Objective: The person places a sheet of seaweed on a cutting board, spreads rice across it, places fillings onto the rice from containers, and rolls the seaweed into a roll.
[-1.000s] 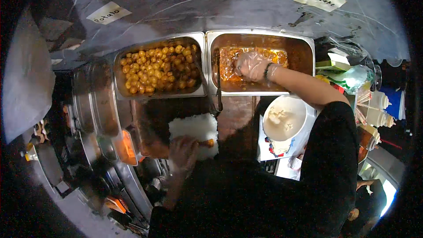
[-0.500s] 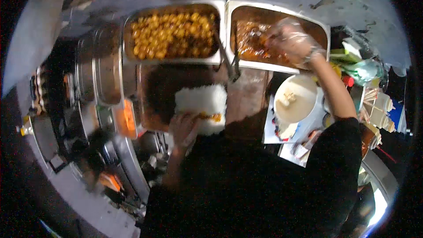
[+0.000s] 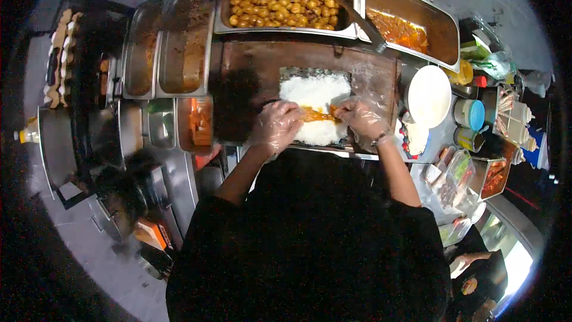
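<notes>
On a brown board (image 3: 250, 62) lies a dark sheet, likely seaweed (image 3: 341, 74), covered with white rice (image 3: 314, 89). A band of saucy orange-brown strips (image 3: 316, 115) runs across the rice. My left hand (image 3: 277, 124), in a clear plastic glove, has its fingers closed at the left end of the strips. At the right end, my gloved right hand (image 3: 363, 118) pinches them between thumb and fingers. More strips in sauce (image 3: 398, 28) lie in the metal pan at the far right.
A pan of small round glazed brown pieces (image 3: 283, 6) stands behind the board, a dark-handled utensil (image 3: 370, 31) across its right rim. To the right are a white bowl (image 3: 428, 95) and a blue-lidded tub (image 3: 471, 114). Orange strips (image 3: 199, 122) fill a container at left. Another person's hand (image 3: 468, 262) shows lower right.
My right hand has come from the sauce pan down to the rice. The orange-brown strips now form a longer, thicker band. My view has shifted, and both hands are at the strips.
</notes>
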Action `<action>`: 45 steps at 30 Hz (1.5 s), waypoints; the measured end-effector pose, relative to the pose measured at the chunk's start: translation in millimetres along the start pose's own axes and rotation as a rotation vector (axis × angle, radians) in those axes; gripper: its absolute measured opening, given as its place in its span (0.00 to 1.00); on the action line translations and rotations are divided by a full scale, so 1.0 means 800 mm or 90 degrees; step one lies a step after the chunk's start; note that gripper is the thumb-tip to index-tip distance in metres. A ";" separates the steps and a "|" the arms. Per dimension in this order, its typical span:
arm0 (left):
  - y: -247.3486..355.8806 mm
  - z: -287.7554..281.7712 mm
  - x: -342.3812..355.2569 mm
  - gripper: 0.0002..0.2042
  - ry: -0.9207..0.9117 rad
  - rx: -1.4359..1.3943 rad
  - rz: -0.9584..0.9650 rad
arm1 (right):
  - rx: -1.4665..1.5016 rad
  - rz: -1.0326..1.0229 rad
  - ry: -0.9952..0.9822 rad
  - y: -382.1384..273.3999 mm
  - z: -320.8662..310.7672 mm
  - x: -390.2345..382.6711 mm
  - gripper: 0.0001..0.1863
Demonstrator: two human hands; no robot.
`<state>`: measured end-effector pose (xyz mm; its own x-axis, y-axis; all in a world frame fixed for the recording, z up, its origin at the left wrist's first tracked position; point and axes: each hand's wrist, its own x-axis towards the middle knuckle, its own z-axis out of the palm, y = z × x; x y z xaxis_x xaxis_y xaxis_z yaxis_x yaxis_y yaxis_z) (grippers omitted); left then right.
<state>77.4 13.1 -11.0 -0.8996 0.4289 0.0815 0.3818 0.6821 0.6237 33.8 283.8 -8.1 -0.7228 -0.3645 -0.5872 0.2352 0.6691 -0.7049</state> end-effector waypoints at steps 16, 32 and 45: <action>-0.017 -0.045 -0.135 0.08 0.241 -0.078 -0.146 | -0.302 -0.252 0.226 0.007 0.043 0.025 0.10; -0.212 -0.114 -0.186 0.12 -0.158 0.340 -0.213 | -0.350 -0.299 0.423 -0.055 0.075 -0.021 0.11; -0.212 -0.150 -0.154 0.15 -0.255 0.204 -0.268 | -0.356 -0.158 0.363 -0.139 0.232 -0.010 0.15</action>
<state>98.2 -227.1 -33.5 -0.8607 0.2323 -0.4530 0.1148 0.9555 0.2719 134.0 91.9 0.8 -0.9642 -0.2616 -0.0438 -0.2234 0.8900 -0.3974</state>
